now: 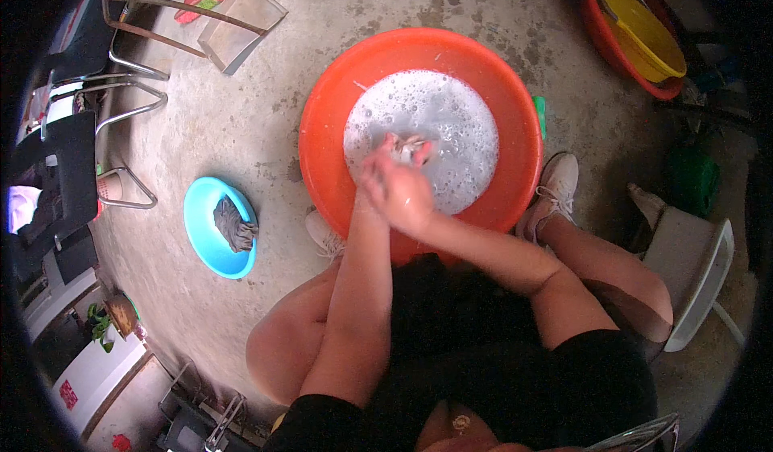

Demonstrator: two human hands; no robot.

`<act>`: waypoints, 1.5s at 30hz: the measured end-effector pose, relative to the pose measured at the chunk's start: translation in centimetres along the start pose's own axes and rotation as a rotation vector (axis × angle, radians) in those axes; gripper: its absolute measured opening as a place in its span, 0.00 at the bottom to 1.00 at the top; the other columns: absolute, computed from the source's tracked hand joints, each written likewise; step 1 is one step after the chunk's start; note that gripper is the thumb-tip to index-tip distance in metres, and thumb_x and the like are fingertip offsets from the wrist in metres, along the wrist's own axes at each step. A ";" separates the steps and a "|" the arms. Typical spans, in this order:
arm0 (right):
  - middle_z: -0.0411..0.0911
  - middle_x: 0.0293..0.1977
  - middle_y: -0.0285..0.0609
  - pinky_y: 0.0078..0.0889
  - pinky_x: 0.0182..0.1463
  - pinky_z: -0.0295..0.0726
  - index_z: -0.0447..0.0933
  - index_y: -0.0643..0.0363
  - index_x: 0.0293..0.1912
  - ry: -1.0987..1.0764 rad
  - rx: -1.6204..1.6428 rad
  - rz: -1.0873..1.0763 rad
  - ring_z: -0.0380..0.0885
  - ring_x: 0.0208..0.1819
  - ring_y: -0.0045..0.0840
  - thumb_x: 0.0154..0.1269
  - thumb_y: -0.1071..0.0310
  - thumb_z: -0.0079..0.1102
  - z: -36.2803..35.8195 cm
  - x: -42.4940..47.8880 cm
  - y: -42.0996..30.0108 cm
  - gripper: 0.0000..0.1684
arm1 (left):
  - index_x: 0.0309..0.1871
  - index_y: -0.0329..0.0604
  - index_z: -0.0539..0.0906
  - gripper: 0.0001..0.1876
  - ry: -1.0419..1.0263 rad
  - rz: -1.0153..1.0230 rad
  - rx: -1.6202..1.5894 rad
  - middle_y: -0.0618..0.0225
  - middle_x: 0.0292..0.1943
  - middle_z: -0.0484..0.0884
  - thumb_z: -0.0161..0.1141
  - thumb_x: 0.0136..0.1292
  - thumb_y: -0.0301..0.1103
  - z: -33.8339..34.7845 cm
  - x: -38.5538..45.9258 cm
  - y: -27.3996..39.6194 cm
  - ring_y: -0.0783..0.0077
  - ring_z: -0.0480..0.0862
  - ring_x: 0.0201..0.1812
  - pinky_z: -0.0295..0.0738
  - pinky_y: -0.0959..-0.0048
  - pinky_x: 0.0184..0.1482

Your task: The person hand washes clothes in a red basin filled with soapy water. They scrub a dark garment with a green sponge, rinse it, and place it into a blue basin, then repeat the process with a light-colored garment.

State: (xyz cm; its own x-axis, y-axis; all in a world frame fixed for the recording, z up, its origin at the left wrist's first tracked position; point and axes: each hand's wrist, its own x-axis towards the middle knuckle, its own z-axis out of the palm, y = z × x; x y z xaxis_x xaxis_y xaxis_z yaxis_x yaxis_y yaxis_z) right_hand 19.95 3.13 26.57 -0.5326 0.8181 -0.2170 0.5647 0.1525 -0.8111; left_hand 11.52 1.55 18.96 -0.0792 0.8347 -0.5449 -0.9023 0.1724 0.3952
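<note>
Both of my hands are together over a large orange plastic basin of foamy water. A small light-coloured wet cloth is bunched up at my fingers, just above the suds. My left hand grips the cloth from the far side, its wrist partly covered by the other hand. Bent across it, my right hand is closed, with its fingers curled over the left. Motion blurs the hands, and part of the cloth is hidden beneath them.
A blue basin holding a dark grey cloth stands at left. A metal dustpan lies upper left, near metal-framed chairs. Upper right, a red basin contains a yellow one. A white stool stands at right.
</note>
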 end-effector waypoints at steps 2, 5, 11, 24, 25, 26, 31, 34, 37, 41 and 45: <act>0.84 0.36 0.48 0.50 0.41 0.81 0.77 0.53 0.47 -0.015 0.085 -0.162 0.84 0.37 0.44 0.69 0.57 0.57 -0.2 -1.5 -1.6 0.13 | 0.58 0.38 0.76 0.24 0.116 -0.026 0.091 0.58 0.49 0.82 0.48 0.76 0.51 -1.5 0.8 -0.6 0.65 0.81 0.51 0.77 0.60 0.57; 0.84 0.33 0.48 0.48 0.40 0.81 0.78 0.52 0.45 0.279 0.168 -0.317 0.84 0.35 0.45 0.70 0.57 0.56 0.3 2.1 5.5 0.12 | 0.59 0.39 0.76 0.23 0.265 -0.088 0.238 0.60 0.48 0.83 0.49 0.76 0.50 -0.2 2.0 -1.7 0.66 0.82 0.48 0.80 0.64 0.52; 0.84 0.32 0.49 0.45 0.39 0.80 0.79 0.51 0.44 0.293 0.050 0.136 0.83 0.34 0.45 0.71 0.58 0.54 -0.3 4.0 6.0 0.10 | 0.63 0.39 0.76 0.35 0.370 -0.084 0.464 0.58 0.47 0.83 0.44 0.73 0.64 -0.6 3.4 -3.2 0.61 0.82 0.49 0.79 0.66 0.50; 0.82 0.35 0.55 0.46 0.40 0.80 0.78 0.56 0.46 0.289 0.095 0.056 0.83 0.36 0.47 0.74 0.62 0.48 1.6 1.5 2.7 0.12 | 0.58 0.38 0.77 0.20 0.383 0.035 0.215 0.65 0.46 0.80 0.47 0.78 0.45 -3.3 1.7 -2.1 0.69 0.80 0.46 0.79 0.67 0.48; 0.82 0.35 0.56 0.46 0.40 0.80 0.78 0.57 0.46 0.265 0.108 -0.026 0.83 0.36 0.47 0.75 0.62 0.48 2.2 0.6 1.3 0.13 | 0.58 0.37 0.77 0.20 0.220 0.039 0.137 0.64 0.46 0.80 0.47 0.78 0.45 -3.7 1.6 -1.4 0.69 0.80 0.46 0.79 0.67 0.49; 0.82 0.35 0.55 0.46 0.41 0.80 0.78 0.56 0.47 0.272 0.188 -0.066 0.83 0.36 0.47 0.74 0.61 0.48 2.4 0.7 1.5 0.13 | 0.57 0.36 0.77 0.20 0.060 0.034 0.058 0.64 0.46 0.80 0.47 0.78 0.44 -4.2 1.3 -1.2 0.69 0.79 0.46 0.78 0.67 0.50; 0.83 0.41 0.51 0.41 0.48 0.81 0.76 0.58 0.53 0.133 0.178 0.345 0.83 0.44 0.40 0.73 0.52 0.52 2.1 5.5 12.9 0.21 | 0.58 0.39 0.78 0.20 0.348 -0.126 0.286 0.64 0.48 0.83 0.59 0.72 0.44 -1.0 1.8 -2.9 0.71 0.83 0.46 0.81 0.67 0.47; 0.83 0.46 0.46 0.39 0.51 0.81 0.76 0.58 0.56 -0.280 0.920 0.769 0.82 0.47 0.34 0.74 0.46 0.52 -0.3 7.3 19.4 0.27 | 0.56 0.41 0.79 0.18 0.285 -0.153 0.371 0.64 0.45 0.85 0.63 0.69 0.41 3.4 1.3 -3.1 0.70 0.85 0.42 0.83 0.69 0.44; 0.83 0.47 0.42 0.37 0.52 0.82 0.77 0.57 0.57 -0.489 1.144 0.710 0.82 0.47 0.29 0.73 0.44 0.54 -3.4 9.2 16.9 0.28 | 0.57 0.41 0.78 0.18 0.117 -0.122 0.236 0.64 0.47 0.84 0.64 0.69 0.39 3.2 1.1 -1.9 0.68 0.86 0.43 0.83 0.69 0.45; 0.83 0.43 0.36 0.32 0.46 0.81 0.80 0.59 0.49 -0.235 0.689 0.306 0.81 0.43 0.23 0.74 0.52 0.57 -6.3 12.5 13.3 0.19 | 0.63 0.45 0.75 0.21 0.180 -0.116 0.241 0.57 0.60 0.77 0.56 0.73 0.45 0.4 0.6 -0.3 0.58 0.75 0.63 0.70 0.49 0.65; 0.83 0.32 0.44 0.37 0.39 0.79 0.78 0.57 0.47 0.145 0.105 0.128 0.83 0.35 0.32 0.68 0.54 0.61 -5.0 9.7 7.2 0.17 | 0.69 0.45 0.68 0.23 0.274 -0.319 -0.106 0.55 0.67 0.68 0.49 0.76 0.45 1.5 0.8 -0.3 0.52 0.69 0.66 0.60 0.43 0.71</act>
State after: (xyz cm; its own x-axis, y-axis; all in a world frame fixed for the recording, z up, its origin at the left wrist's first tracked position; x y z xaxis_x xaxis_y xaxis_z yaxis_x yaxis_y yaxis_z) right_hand 22.03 14.94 21.33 -0.3599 0.8996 -0.2475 0.5492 -0.0102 -0.8356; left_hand 12.39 2.94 19.45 0.1137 0.5760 -0.8095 -0.9372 0.3325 0.1050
